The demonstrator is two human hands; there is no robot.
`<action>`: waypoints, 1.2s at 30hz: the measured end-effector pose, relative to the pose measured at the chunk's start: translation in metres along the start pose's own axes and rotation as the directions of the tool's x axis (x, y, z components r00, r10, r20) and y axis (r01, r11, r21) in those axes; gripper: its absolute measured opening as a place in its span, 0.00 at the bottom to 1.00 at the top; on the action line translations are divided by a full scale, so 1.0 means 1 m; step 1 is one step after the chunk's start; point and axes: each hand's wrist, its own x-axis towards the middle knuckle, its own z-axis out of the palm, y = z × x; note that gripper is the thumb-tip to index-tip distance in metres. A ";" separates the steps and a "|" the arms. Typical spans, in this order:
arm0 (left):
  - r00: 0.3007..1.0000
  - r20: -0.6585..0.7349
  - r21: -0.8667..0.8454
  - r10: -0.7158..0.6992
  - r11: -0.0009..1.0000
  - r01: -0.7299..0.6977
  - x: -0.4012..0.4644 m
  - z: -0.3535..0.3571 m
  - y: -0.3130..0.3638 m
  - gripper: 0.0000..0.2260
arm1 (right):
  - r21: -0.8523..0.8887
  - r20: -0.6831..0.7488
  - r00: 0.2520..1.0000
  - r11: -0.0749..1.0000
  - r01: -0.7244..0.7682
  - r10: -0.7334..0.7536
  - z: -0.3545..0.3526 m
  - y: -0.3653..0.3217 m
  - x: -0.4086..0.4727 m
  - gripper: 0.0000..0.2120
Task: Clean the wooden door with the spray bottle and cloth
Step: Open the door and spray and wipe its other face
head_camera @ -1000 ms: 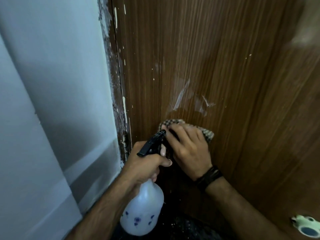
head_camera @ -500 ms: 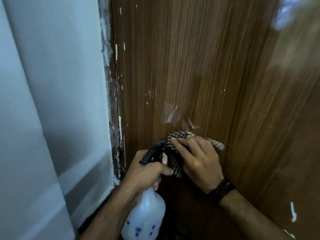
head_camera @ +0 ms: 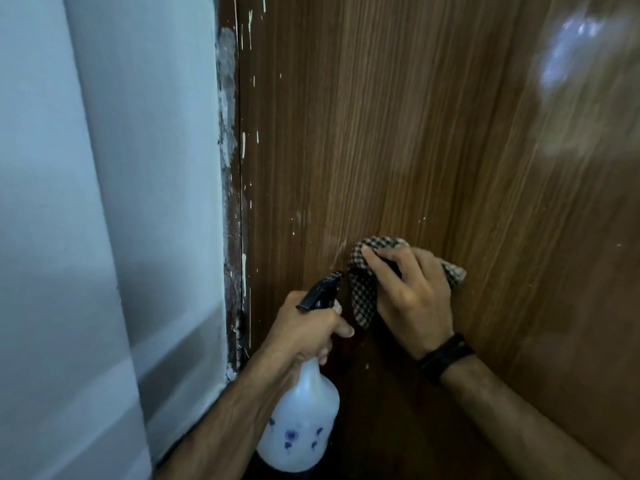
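The glossy brown wooden door (head_camera: 433,133) fills the centre and right of the head view. My right hand (head_camera: 412,299) presses a brown checked cloth (head_camera: 363,292) flat against the door, fingers spread over it; a black band sits on that wrist. Just left of it, my left hand (head_camera: 304,334) grips the neck of a white spray bottle (head_camera: 301,427) with blue flower prints. The bottle's black nozzle (head_camera: 320,289) points up at the door, close to the cloth's hanging corner.
A pale blue-grey wall (head_camera: 104,202) stands at the left. The dark door frame edge (head_camera: 239,202) between wall and door carries white paint flecks and chipped plaster. A bright reflection (head_camera: 571,57) shows on the door at upper right.
My right hand has slid the cloth up and to the right across the door, over the wet streaks seen earlier. The left hand holds the bottle much as before.
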 end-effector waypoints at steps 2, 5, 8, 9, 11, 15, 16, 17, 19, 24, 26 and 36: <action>0.999 -0.041 -0.024 -0.004 1.000 0.003 0.000 -0.001 0.005 0.10 | 0.001 -0.001 0.999 0.999 0.044 -0.044 0.004 0.002 0.027 0.17; 0.997 -0.071 -0.052 0.011 0.999 -0.014 -0.001 -0.005 0.015 0.11 | 0.002 0.089 0.982 0.986 0.169 -0.168 0.018 -0.006 0.037 0.19; 0.996 -0.083 -0.044 0.008 0.999 -0.012 -0.005 -0.009 0.024 0.09 | 0.059 0.239 0.904 0.935 0.351 -0.354 0.024 -0.017 0.016 0.21; 0.996 -0.093 -0.043 0.003 0.999 -0.007 -0.007 -0.011 0.027 0.08 | 0.086 0.276 0.874 0.916 0.391 -0.399 0.023 -0.019 0.011 0.19; 0.996 -0.093 -0.041 -0.008 0.999 0.004 -0.009 -0.015 0.030 0.08 | 0.111 0.326 0.828 0.889 0.445 -0.456 0.019 -0.019 0.011 0.17; 0.995 -0.100 -0.021 -0.018 1.000 0.016 -0.011 -0.025 0.039 0.11 | -0.006 0.262 0.880 0.912 0.411 -0.395 0.018 -0.009 0.060 0.21; 0.994 -0.112 -0.012 -0.016 1.000 0.015 -0.011 -0.030 0.045 0.11 | -0.023 0.228 0.905 0.927 0.374 -0.360 0.018 -0.007 0.079 0.21; 0.992 -0.122 -0.004 -0.018 1.000 0.018 -0.010 -0.034 0.051 0.11 | -0.036 0.211 0.920 0.938 0.345 -0.330 0.019 -0.006 0.095 0.21; 0.989 -0.147 0.008 -0.023 1.000 0.025 -0.008 -0.045 0.068 0.11 | -0.063 0.214 0.924 0.939 0.338 -0.318 0.020 -0.004 0.121 0.20; 0.985 -0.169 0.073 -0.042 0.996 0.055 -0.011 -0.066 0.108 0.10 | 0.026 0.389 0.744 0.814 0.580 -0.543 0.017 -0.003 0.118 0.20; 0.987 -0.147 0.105 -0.061 0.992 0.077 -0.016 -0.071 0.117 0.10 | 0.112 0.491 0.584 0.711 0.694 -0.646 0.014 -0.004 0.108 0.19; 0.981 -0.187 -0.030 -0.051 0.998 0.047 -0.019 -0.068 0.126 0.12 | -0.070 0.370 0.797 0.841 0.536 -0.477 0.023 -0.010 0.175 0.19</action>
